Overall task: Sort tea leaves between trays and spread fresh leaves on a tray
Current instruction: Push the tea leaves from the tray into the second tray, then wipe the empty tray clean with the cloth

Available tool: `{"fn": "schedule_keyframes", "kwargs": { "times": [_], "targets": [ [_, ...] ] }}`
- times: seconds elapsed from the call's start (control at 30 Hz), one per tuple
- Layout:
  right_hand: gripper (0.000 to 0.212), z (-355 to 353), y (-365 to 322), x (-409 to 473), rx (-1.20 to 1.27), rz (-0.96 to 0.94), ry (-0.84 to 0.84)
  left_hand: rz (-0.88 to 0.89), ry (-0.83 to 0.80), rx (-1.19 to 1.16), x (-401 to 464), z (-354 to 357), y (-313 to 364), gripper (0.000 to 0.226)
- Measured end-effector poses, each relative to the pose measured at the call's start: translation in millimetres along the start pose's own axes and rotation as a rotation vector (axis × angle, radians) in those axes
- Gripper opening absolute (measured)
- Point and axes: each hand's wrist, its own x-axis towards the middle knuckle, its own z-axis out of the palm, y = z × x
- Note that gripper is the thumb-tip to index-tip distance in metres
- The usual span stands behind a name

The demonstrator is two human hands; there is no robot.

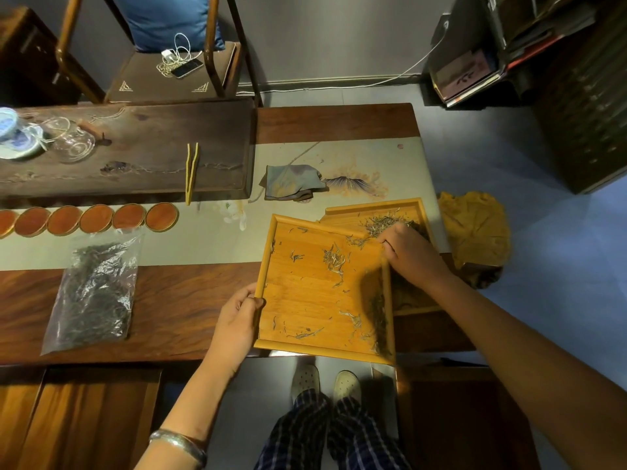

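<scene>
We see the near tray (305, 293), a square bamboo one, sitting slightly rotated at the desk's (176, 293) front edge, its near rim overhanging that edge above the person's shoes and its far right corner lapping over the second tray (373, 212). Thin pale tea leaves (334, 259) lie scattered over the near tray's floor, most with their long axes running roughly toward its far corner, and a darker drift gathers along its right rim. The left hand (237, 320) grips the near tray's left rim, thumb on top and fingers curled beneath. The right hand (410, 252) rests over the near tray's far right corner, fingers curled into the leaf pile (386, 222) on the second tray. Left of the near tray lies a clear bag of dark leaves (95, 293), with bare desk between them; beyond it runs a row of round coasters (96, 218). Right of the second tray a yellow cloth (475, 228) hangs past the desk's end.
</scene>
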Motion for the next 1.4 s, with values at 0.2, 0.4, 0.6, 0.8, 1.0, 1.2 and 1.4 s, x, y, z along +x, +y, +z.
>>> {"fn": "schedule_keyframes", "kwargs": {
  "times": [0.2, 0.4, 0.6, 0.8, 1.0, 1.2, 1.4],
  "targets": [
    [0.023, -12, 4, 5, -0.043, 0.019, 0.082, 0.001, 0.022, -0.021, 3, 1, 2, 0.04],
    [0.022, -19, 1, 4, -0.009, -0.078, 0.005, 0.022, 0.02, -0.033, 6, 10, 7, 0.04],
    [0.019, -11, 9, -3, 0.01, -0.068, -0.027, -0.001, -0.005, -0.061, 6, 13, 11, 0.04],
    [0.01, -7, 12, 4, 0.028, 0.056, 0.044, -0.004, 0.007, -0.004, 1, 9, 8, 0.041],
    [0.01, -21, 1, 18, -0.031, 0.087, 0.133, -0.025, 0.054, -0.011, 3, 4, 8, 0.043],
    [0.021, -39, -52, 86, 0.061, -0.114, 0.175, -0.023, 0.079, -0.075, 8, 4, 8, 0.047],
    [0.033, -13, -111, 172, 0.052, -0.045, -0.066, -0.047, 0.077, -0.146, 10, 11, -7, 0.051]
  ]
}}
